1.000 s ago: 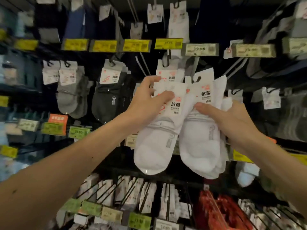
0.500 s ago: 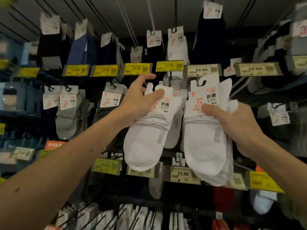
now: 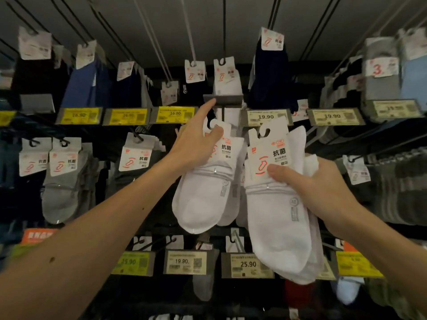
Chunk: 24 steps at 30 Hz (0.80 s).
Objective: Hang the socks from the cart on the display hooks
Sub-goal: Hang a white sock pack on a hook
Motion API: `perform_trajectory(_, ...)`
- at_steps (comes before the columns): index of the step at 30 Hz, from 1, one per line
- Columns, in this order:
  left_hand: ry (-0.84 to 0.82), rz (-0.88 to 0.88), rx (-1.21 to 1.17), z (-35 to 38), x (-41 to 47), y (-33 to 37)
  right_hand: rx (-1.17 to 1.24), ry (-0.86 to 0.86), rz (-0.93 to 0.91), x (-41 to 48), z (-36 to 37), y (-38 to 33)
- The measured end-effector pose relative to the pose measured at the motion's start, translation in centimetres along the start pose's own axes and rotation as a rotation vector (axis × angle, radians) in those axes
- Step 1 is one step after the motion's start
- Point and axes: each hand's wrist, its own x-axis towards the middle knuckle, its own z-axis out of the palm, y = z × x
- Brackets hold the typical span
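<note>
While the right hand (image 3: 323, 188) grips a stack of white sock packs (image 3: 277, 218) nearest the camera, the left hand (image 3: 196, 144) pinches a single sock pack (image 3: 203, 197) by its card, forefinger touching the grey label holder (image 3: 223, 99). The display hook (image 3: 223, 115) beyond is largely hidden.

Clothing shop, sock packs (image 3: 136, 158) on display hooks (image 3: 138, 136), price tags (image 3: 175, 113)

The aisle is dim, its upper and lower reaches sinking into near-black, while the white socks (image 3: 277, 215) and yellow price labels (image 3: 175, 114) catch the most light. The wide lens splays straight lines towards the corners, and the packs at the far edges look soft and smeared.
</note>
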Motion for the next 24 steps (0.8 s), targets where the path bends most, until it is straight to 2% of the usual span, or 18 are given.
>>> perform_trajectory(12, -0.004, -0.034, 0.123, 2.8, 1.7, -0.8, 0.004, -0.022, 0.032, -0.3, -0.1, 0.5)
perform_trajectory(20, 0.042, 0.039, 0.182, 3.6, 1.6, -2.9, 0.013, -0.038, 0.081, -0.3, -0.2, 1.2)
perform_trajectory(24, 0.011, -0.037, 0.223, 2.8, 0.4, -2.8, 0.042, -0.036, 0.102, -0.6, 0.0, 1.4)
